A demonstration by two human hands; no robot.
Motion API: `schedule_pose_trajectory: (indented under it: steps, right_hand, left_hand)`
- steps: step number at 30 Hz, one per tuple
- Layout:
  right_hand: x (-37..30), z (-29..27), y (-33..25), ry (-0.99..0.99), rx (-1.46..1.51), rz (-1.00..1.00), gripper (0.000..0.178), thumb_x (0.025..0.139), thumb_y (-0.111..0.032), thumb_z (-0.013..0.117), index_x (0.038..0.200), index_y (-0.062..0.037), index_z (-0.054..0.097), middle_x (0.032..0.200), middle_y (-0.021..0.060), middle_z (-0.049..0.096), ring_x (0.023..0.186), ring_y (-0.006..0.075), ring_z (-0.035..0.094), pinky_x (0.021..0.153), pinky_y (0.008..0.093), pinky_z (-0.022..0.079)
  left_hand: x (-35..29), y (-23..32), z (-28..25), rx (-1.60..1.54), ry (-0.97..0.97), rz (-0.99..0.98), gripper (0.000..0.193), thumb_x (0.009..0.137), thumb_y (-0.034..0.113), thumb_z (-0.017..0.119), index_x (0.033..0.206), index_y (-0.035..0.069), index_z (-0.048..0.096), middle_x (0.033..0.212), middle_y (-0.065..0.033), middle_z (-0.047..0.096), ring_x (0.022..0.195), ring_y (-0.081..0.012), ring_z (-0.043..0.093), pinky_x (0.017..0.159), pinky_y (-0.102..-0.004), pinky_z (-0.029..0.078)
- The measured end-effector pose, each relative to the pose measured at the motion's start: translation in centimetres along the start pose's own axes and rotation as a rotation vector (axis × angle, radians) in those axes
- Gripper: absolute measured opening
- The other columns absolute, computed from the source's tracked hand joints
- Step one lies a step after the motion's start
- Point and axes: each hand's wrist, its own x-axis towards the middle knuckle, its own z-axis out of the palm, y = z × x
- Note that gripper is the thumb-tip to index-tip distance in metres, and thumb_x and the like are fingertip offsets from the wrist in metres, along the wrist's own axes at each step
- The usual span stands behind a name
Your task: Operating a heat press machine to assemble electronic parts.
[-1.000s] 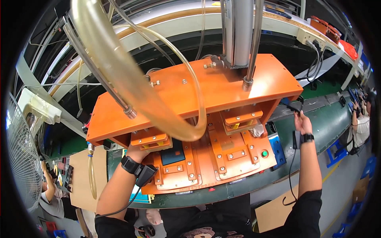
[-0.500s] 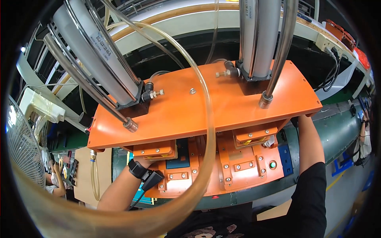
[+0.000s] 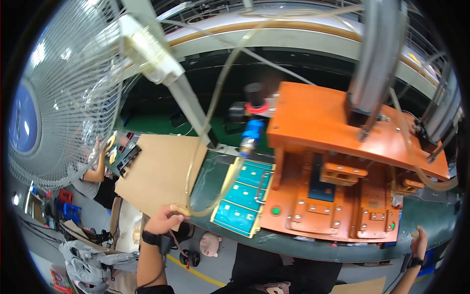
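I can't tell if my left grip [image 3: 164, 220] or right grip [image 3: 419, 243] is closed; the blue panel [image 3: 245, 194] looks light and stiff, best held by its edges.

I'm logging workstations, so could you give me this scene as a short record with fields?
Left hand: by the near edge of the cardboard sheet; grip unclear
Right hand: near the front edge of the green bench; grip unclear
Machine: orange press, dark flat piece in its left bay
Left of press: turquoise panels
Far left: caged fan
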Motion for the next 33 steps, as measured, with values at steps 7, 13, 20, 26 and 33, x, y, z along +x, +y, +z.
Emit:
schedule_pose_trajectory:
  steps: [7,13,20,26,33]
  right_hand:
    - [-0.3,-9.8,7.6,0.222,0.025,0.069,0.04,0.091,-0.036,0.061,0.124,-0.0129,0.06,0.113,-0.0073,0.063,0.093,0.0058,0.057,0.06,0.0163,0.036]
    - [-3.9,-14.9,6.5,0.274,-0.064,0.105,0.051,0.086,-0.041,0.065,0.128,-0.012,0.059,0.121,-0.0037,0.06,0.104,0.0114,0.054,0.08,0.0261,0.034]
    - [-12.0,-12.6,1.9,0.328,-0.028,0.158,0.043,0.087,-0.044,0.064,0.12,-0.0178,0.061,0.107,-0.0005,0.064,0.066,0.0068,0.048,0.056,0.0201,0.034]
    - [-11.2,-5.6,-0.5,0.25,-0.013,-0.061,0.044,0.093,-0.043,0.055,0.131,-0.0207,0.058,0.111,-0.0046,0.062,0.073,0.0045,0.048,0.061,0.0173,0.032]
    - [-24.5,14.7,-7.9,-0.311,-0.22,-0.277,0.033,0.096,-0.037,0.056,0.096,-0.0042,0.061,0.069,0.0066,0.065,0.05,0.0084,0.056,0.044,0.0189,0.04]
  left_hand:
    - [-0.7,-17.3,-25.7,0.634,1.056,-0.263,0.044,0.084,0.031,0.07,0.113,-0.002,0.062,0.098,-0.0155,0.069,0.091,-0.0261,0.066,0.083,-0.0363,0.05]
    - [1.0,-21.8,-40.4,0.875,1.152,-0.369,0.071,0.075,0.025,0.073,0.137,0.001,0.047,0.127,-0.0218,0.057,0.12,-0.0341,0.055,0.102,-0.0398,0.043]
    - [8.5,-18.3,-38.7,1.078,1.087,-0.689,0.047,0.078,0.018,0.068,0.122,0.003,0.061,0.119,-0.0226,0.063,0.108,-0.0371,0.062,0.091,-0.041,0.05]
    - [5.7,-20.0,-38.4,0.89,1.064,-0.2,0.022,0.084,0.016,0.07,0.093,-0.004,0.07,0.082,-0.0185,0.071,0.075,-0.0294,0.069,0.07,-0.0367,0.052]
    - [2.0,-12.2,-18.9,0.099,0.916,-0.024,0.022,0.092,0.02,0.066,0.085,-0.002,0.065,0.071,-0.003,0.063,0.06,-0.0105,0.055,0.056,-0.0274,0.045]
